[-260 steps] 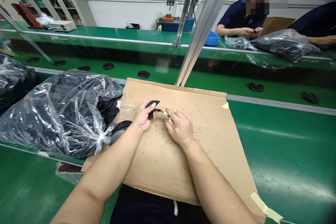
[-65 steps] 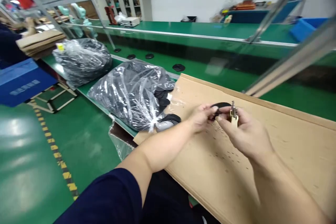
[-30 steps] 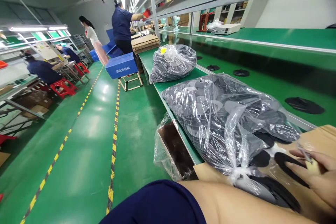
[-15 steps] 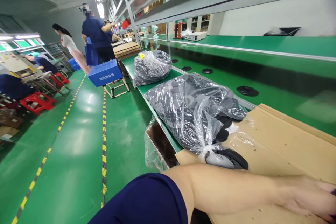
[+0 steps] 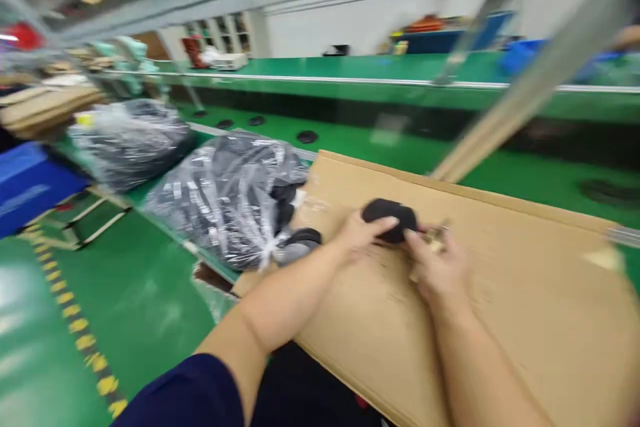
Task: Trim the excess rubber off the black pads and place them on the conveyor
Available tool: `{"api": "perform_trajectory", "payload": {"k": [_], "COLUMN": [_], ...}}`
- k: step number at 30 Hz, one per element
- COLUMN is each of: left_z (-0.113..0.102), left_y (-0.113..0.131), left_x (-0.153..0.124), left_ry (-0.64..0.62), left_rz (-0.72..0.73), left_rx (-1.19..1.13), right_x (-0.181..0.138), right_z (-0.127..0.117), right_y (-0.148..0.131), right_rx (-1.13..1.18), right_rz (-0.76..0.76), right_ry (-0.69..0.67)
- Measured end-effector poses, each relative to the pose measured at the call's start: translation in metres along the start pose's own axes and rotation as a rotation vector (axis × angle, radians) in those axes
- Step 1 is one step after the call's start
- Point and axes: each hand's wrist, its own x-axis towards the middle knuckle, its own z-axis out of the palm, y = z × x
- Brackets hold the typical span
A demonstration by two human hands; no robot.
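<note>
The picture is smeared by head motion. My left hand [image 5: 359, 235] pinches a flat black round pad [image 5: 390, 217] just above a brown cardboard sheet [image 5: 525, 293]. Close beside it on the right, my right hand [image 5: 434, 265] is curled around a small metal tool [image 5: 434, 235] whose tip meets the pad. To the left lies a clear plastic bag full of black pads [image 5: 227, 197], its open end facing the cardboard with a few pads spilling out.
A second filled plastic bag [image 5: 131, 140] sits further left on the green bench. Several black pads [image 5: 306, 137] lie on the green conveyor behind. Slanted metal posts [image 5: 540, 73] rise at the right. A blue box [image 5: 27, 180] stands beside the aisle.
My head has swung back from the aisle to the bench. Both hands are in full view again, holding the black pad and the tool together over the cardboard.
</note>
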Motion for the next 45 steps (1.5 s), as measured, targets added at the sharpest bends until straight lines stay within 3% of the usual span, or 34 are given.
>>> {"api": "perform_trajectory", "payload": {"k": [4,12,18,21,26,31,38,45], "left_z": [0.0,-0.001,-0.002,-0.001,-0.004,-0.009,-0.008,-0.008], "left_y": [-0.001,0.003,0.001,-0.002,-0.002,0.001,0.007,0.005], "left_x": [0.005,-0.004,-0.003,-0.003,-0.002,-0.002,-0.005,-0.005], "left_ry": [-0.015,-0.034,-0.119,-0.077,-0.008,-0.128,-0.205,-0.205], "left_rz": [-0.002,-0.133,-0.036,-0.009,-0.047,-0.043,-0.048,-0.058], "left_rx": [-0.017,0.012,0.02,0.045,0.037,0.084,0.062,0.064], "right_x": [0.004,0.0,-0.002,-0.003,0.0,0.004,0.003,0.002], "right_z": [-0.009,-0.01,-0.011,-0.012,-0.017,-0.023,-0.028,-0.023], "right_y": [0.015,0.007,0.001,-0.004,-0.006,-0.004,-0.006,-0.003], "right_rx": [-0.013,-0.103,-0.164,-0.245,-0.281,-0.269,-0.235,-0.144], "right_rz": [0.001,0.001,-0.056,-0.119,-0.128,-0.095,-0.041,-0.007], "right_ry": [-0.037,-0.043,-0.027,-0.008,-0.085,-0.213,-0.316,-0.262]}}
